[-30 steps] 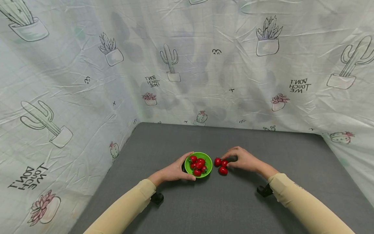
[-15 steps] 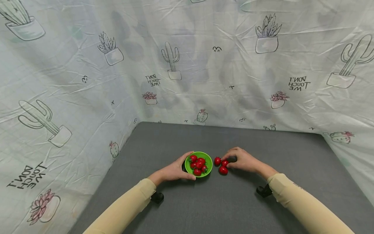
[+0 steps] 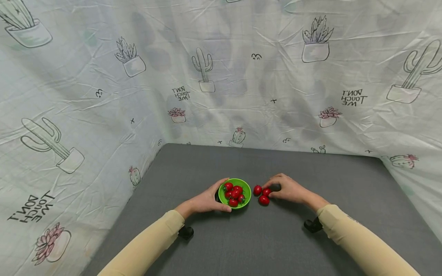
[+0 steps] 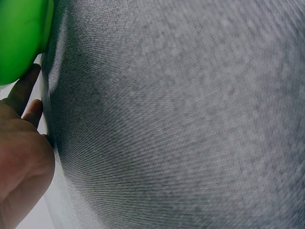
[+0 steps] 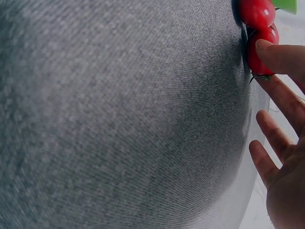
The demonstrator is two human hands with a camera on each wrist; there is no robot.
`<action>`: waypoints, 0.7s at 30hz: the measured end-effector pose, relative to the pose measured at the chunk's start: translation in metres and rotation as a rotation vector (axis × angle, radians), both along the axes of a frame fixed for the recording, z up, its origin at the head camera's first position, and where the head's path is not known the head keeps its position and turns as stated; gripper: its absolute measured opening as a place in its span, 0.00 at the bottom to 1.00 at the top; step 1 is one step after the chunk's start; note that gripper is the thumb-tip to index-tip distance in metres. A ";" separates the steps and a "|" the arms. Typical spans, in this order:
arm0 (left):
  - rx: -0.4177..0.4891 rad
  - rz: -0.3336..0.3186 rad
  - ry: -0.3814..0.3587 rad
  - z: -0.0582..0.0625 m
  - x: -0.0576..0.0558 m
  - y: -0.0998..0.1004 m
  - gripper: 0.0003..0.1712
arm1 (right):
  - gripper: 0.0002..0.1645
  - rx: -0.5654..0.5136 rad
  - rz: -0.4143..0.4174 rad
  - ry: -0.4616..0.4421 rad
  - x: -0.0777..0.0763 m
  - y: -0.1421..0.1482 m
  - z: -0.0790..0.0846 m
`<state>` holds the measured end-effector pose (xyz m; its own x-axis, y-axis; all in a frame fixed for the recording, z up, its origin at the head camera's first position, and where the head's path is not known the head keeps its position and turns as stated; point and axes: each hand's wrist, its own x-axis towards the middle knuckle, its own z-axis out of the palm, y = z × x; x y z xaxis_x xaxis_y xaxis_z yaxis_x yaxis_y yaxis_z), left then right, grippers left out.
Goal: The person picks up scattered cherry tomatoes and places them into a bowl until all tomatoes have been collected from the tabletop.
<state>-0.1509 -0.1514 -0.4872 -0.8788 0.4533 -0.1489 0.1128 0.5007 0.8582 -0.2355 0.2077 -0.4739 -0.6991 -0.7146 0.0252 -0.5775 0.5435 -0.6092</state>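
In the head view a green bowl (image 3: 249, 193) stands mid-table with several red cherry tomatoes (image 3: 236, 193) in it. My left hand (image 3: 207, 199) holds the bowl from its left side, thumb at the near rim and fingers at the far rim. The green wall (image 4: 21, 38) fills a corner of the left wrist view. Right of the bowl lie three more tomatoes close together. One of them, a tomato (image 5: 259, 59), is pinched between the thumb and a finger of my right hand (image 3: 287, 188). Beside it are a left tomato (image 3: 257, 190) and a near tomato (image 3: 264, 200).
All this is on a dark grey table (image 3: 221, 245). A pale cloth (image 3: 241, 76) printed with potted cacti hangs behind the table and along its sides. Black wrist mounts (image 3: 185, 233) sit low under both forearms.
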 end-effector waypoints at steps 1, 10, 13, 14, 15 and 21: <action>0.001 0.000 0.000 0.000 0.000 0.000 0.60 | 0.17 -0.001 0.002 -0.002 0.000 0.000 0.000; 0.004 -0.001 0.001 0.002 0.000 0.001 0.60 | 0.17 -0.003 -0.001 -0.009 0.001 0.003 0.000; 0.002 0.000 0.001 0.002 0.001 0.001 0.60 | 0.17 -0.007 -0.002 -0.004 0.001 0.003 -0.001; 0.001 0.000 0.000 0.003 0.001 0.001 0.60 | 0.17 -0.009 -0.004 -0.004 0.001 0.003 -0.001; 0.000 0.000 0.000 0.002 0.001 0.001 0.60 | 0.17 -0.011 -0.004 -0.002 0.001 0.003 -0.001; -0.003 0.002 -0.003 0.001 0.001 0.001 0.59 | 0.18 -0.023 -0.005 0.003 0.002 0.004 -0.002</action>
<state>-0.1502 -0.1503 -0.4859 -0.8793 0.4511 -0.1532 0.1089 0.5034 0.8572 -0.2330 0.2115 -0.4762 -0.7024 -0.7105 0.0435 -0.5766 0.5320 -0.6201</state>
